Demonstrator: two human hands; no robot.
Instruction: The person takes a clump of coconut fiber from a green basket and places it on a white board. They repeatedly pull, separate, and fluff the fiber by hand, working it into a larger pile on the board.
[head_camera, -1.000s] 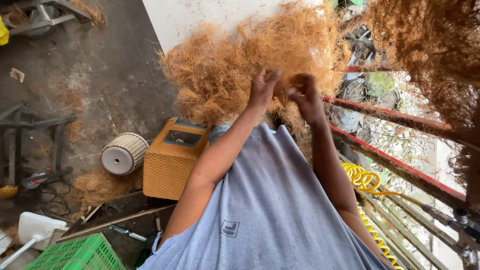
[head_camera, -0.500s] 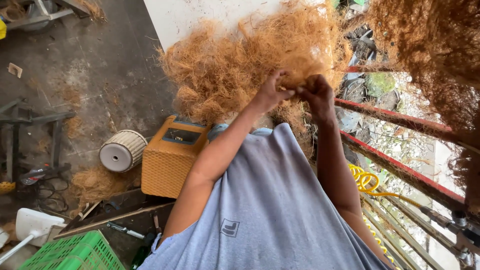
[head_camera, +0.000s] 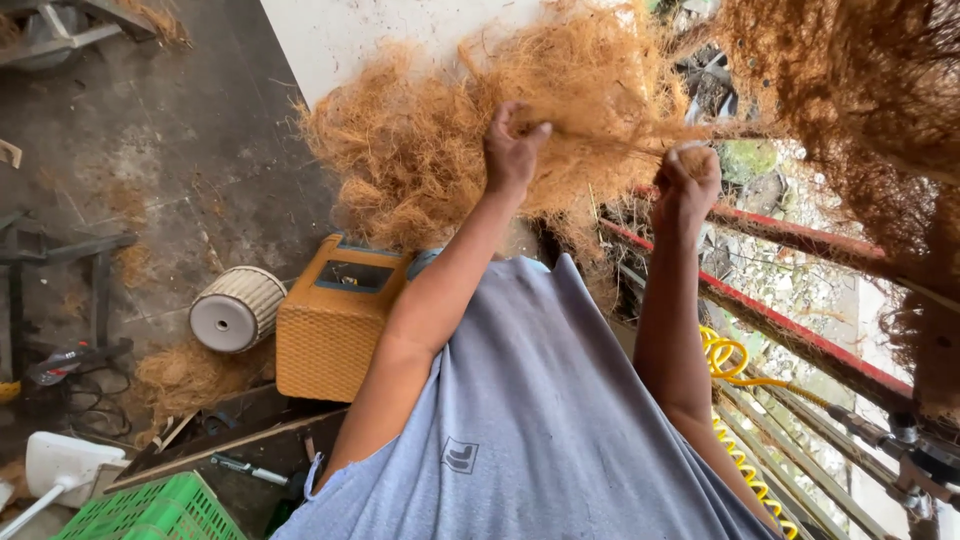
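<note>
Dusty concrete floor (head_camera: 180, 170) on one side, red metal rails (head_camera: 800, 340) on the other, white worktop (head_camera: 380, 35) ahead of you carrying a big heap of coconut fibre (head_camera: 420, 150). Your left hand (head_camera: 512, 150) is closed on a tuft at the heap's edge, fingers curled in. Your right hand (head_camera: 685, 180) is fisted on the other end of a thin drawn-out strand of fibre (head_camera: 610, 140); the strand runs taut between both hands, which are well apart. More fibre hangs in a mass (head_camera: 860, 90) beyond your right hand. Below the worktop: orange woven box (head_camera: 330, 325), with a white ribbed pot (head_camera: 235, 308) on its side just beside it. Green crate (head_camera: 150, 510) near your left elbow, yellow coiled hose (head_camera: 730, 360) by the rails.
</note>
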